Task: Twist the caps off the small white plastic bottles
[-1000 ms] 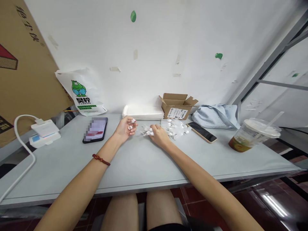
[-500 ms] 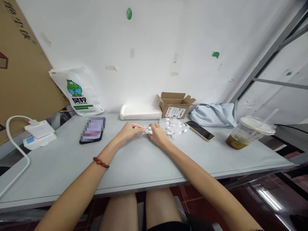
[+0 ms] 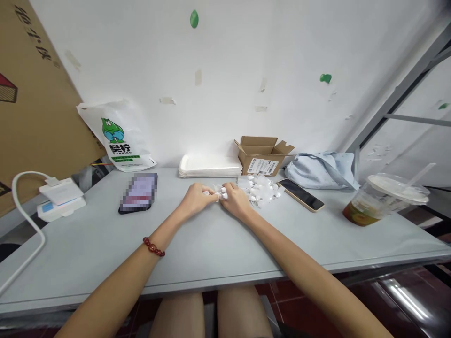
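Close together over the middle of the table, both hands work on a small bundle of white earphones with a thin cord. My left hand is closed, thumb and forefinger pinching the bundle's left side; the exact part between the fingertips is hard to make out. Curled fingers of my right hand grip its right side. Just beyond the right hand lies a loose pile of similar white earphones in clear plastic bags.
Behind the hands stand a stack of white trays and an open cardboard box. To the right are a phone, a pale blue cloth bag and a drink cup. Another phone, a white bag and a charger sit left.
The whole view has shifted slightly. Both hands stay at the bundle, and the left fingertips now point more toward the right hand.
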### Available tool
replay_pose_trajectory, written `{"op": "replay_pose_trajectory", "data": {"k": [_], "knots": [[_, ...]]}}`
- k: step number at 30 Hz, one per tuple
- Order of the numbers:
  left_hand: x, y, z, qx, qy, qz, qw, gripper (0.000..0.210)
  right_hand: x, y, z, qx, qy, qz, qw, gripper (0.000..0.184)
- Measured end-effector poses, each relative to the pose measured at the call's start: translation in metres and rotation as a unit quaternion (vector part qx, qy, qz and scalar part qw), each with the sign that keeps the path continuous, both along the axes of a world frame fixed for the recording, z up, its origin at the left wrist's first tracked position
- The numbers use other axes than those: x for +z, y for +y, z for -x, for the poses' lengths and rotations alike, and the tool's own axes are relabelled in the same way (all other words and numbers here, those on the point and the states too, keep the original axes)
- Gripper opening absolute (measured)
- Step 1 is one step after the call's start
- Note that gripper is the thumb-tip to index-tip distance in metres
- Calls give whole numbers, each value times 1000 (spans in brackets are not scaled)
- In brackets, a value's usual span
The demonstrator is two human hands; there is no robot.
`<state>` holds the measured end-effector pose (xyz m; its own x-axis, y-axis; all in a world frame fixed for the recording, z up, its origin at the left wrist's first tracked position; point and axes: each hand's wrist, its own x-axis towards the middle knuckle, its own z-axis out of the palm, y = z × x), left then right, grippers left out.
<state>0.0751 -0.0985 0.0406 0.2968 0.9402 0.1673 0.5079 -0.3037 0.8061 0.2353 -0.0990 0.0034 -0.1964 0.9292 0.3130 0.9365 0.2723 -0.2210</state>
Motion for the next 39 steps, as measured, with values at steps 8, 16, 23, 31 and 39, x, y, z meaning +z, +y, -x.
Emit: {"op": "replay_pose_trajectory", "data": {"k": [8, 16, 23, 31, 39], "knots": [[-4, 2, 0, 1, 33, -29, 999, 23, 8, 1, 0, 2, -57, 40, 998, 29], [-6, 1, 0, 4, -93, 203, 975, 33, 5, 0, 2, -6, -64, 31, 997, 29], [-1, 2, 4, -37, -7, 105, 994, 29, 6, -2, 3, -6, -64, 28, 998, 29], [3, 2, 5, -4, 12, 80, 997, 32, 6, -3, 4, -12, -69, 28, 997, 28], [1, 4, 5, 5, 17, 101, 995, 33, 6, -2, 5, -16, -71, 30, 997, 28]]}}
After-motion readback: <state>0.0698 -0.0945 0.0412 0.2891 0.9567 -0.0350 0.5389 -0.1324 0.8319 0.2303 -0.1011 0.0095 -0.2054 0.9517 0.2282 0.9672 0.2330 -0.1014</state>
